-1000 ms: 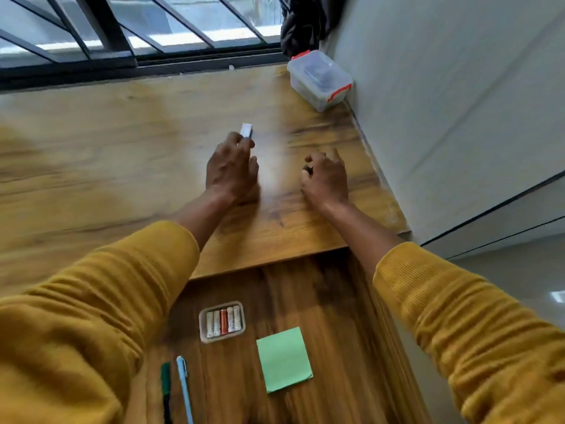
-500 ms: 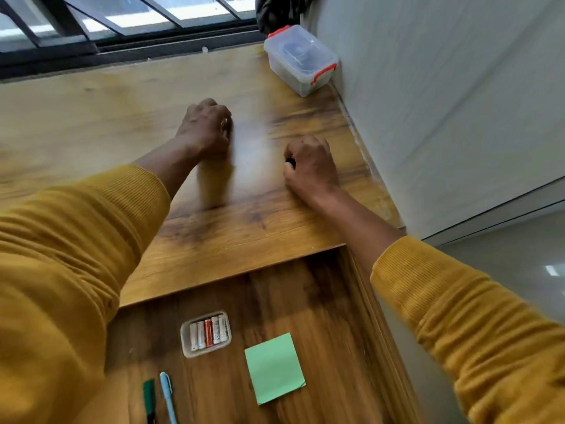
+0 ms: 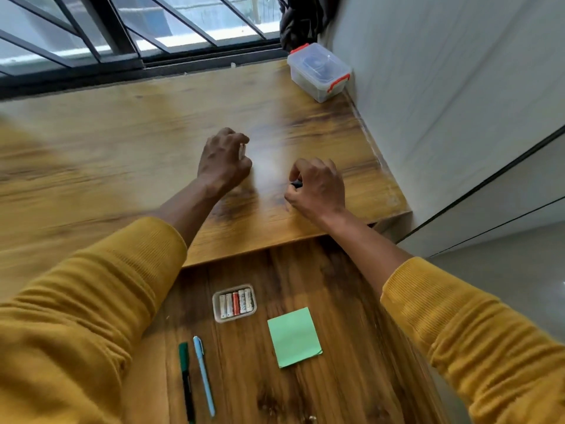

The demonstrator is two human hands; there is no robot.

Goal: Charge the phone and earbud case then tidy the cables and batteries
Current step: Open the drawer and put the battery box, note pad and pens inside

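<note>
1. Wooden desk [image 3: 128, 154] w/ a lower wooden surface [image 3: 336, 301] in front; window at far edge, wall on right.
2. Two arms in mustard sleeves [image 3: 91, 301] reach over the desk.
3. Clear lidded box [image 3: 318, 71] w/ red clips, far right corner by wall.
4. Left hand [image 3: 224, 160]: fingers curled round a small white item [image 3: 242, 149], mostly hidden; can't tell what it is.
5. Right hand [image 3: 318, 186]: curled round a small black item [image 3: 296, 184], resting on desk.
6. Green sticky pad [image 3: 294, 336], lower surface.
7. Clear tray of batteries [image 3: 234, 302], just left of pad.
8. Blue pen [image 3: 204, 376] and dark green pen [image 3: 186, 387], side by side.
</note>
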